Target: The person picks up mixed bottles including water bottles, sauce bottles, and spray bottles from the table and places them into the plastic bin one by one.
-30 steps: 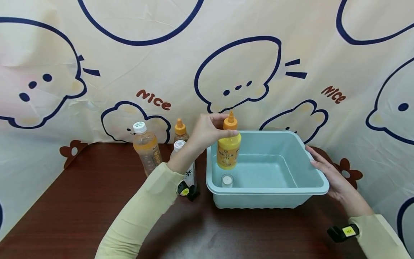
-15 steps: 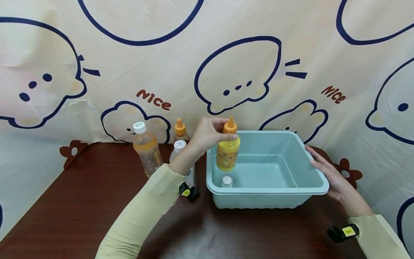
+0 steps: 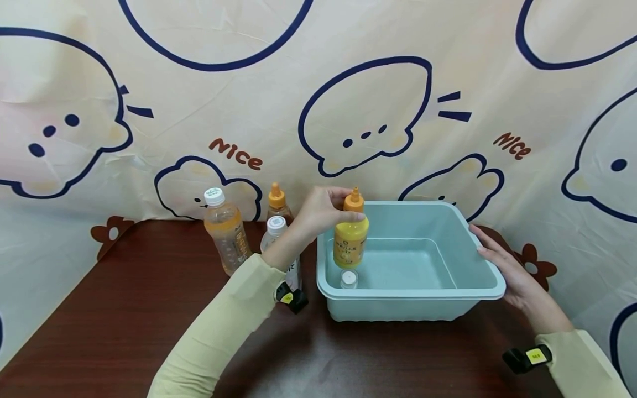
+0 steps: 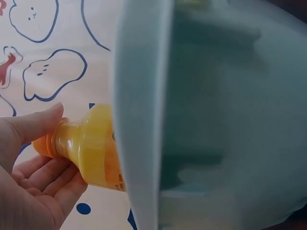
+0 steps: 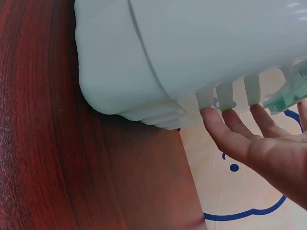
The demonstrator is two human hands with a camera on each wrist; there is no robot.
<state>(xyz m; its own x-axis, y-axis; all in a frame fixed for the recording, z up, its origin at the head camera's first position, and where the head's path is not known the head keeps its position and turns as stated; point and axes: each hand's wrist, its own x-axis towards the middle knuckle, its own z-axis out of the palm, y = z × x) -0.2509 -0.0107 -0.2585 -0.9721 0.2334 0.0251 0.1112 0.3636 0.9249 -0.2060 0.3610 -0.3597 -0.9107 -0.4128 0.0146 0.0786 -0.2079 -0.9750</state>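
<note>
Brown wooden table (image 3: 124, 309), cartoon-print cloth (image 3: 199, 99) behind.

Smooth matt plastic is seen on the pale blue tub (image 3: 487, 276), with ribs moulded under its rim. A glossy, see-through plastic is shown by the yellow bottle (image 3: 350, 242). The table (image 3: 124, 309) is finished in dark, slightly shiny wood grain, and the backdrop (image 3: 199, 110) is creased printed cloth.

Bright even indoor light, soft shadows on the table (image 3: 124, 309), left wrist view blurred close-up
</note>
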